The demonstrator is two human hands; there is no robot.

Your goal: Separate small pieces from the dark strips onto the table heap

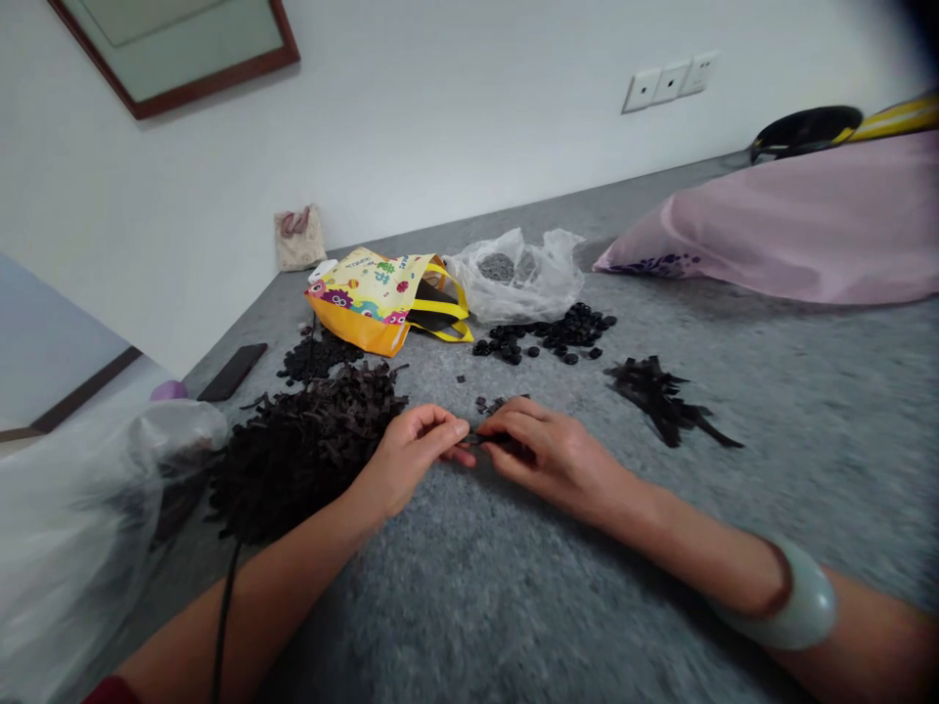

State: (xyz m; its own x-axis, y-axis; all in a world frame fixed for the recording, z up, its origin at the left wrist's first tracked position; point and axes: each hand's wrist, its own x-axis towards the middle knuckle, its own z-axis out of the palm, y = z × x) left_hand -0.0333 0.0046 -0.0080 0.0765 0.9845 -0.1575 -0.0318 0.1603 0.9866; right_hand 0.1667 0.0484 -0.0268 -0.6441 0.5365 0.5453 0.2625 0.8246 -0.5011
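Observation:
My left hand point(411, 450) and my right hand point(550, 445) meet fingertip to fingertip just above the grey surface. Both pinch a short black strip point(476, 439), mostly hidden by the fingers. Beside my left hand lies a large heap of short black strips point(300, 455). Just beyond my right hand's fingers are a few small black pieces point(491, 403). Farther back is a pile of small black buckle-like pieces point(568, 332). A loose bunch of longer black strips point(660, 396) lies to the right.
A yellow patterned bag point(374, 293) and a clear plastic bag point(514, 279) stand at the back. Small black pieces point(315, 354) lie near a dark phone-like slab point(233, 373). Pink fabric point(792, 225) covers the right rear; a large translucent bag point(73, 508) sits left.

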